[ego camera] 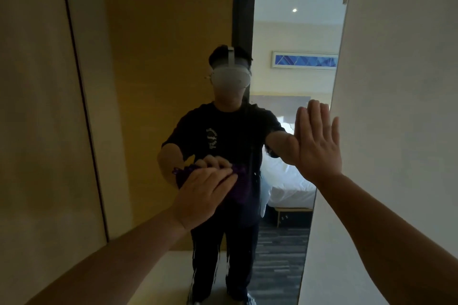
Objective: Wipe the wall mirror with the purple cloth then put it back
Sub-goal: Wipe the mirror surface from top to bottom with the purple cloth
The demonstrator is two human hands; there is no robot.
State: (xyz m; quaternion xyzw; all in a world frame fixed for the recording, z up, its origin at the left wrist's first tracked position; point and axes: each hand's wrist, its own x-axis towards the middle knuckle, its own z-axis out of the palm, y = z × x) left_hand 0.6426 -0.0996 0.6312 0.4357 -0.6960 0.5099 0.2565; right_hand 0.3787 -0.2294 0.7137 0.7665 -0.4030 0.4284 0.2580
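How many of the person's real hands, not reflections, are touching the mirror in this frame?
2. The left hand presses the purple cloth against the wall mirror near its middle. The right hand lies flat, fingers straight, on the glass by its right edge.

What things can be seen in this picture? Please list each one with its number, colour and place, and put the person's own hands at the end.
mirror: one, tall, on the wall straight ahead, reflecting the person and a room
purple cloth: one, purple, pressed on the mirror under the left hand
wall: one, pale beige, right of the mirror
panel: one, beige, left of the mirror
bed: one, white, seen only as a reflection, lower right of the mirror
framed picture: one, blue and white, reflection, on the far wall above the bed
ceiling light: one, white, reflection, near the top
left hand: one, on the cloth, fingers fairly straight
right hand: one, flat and open at the mirror's right edge
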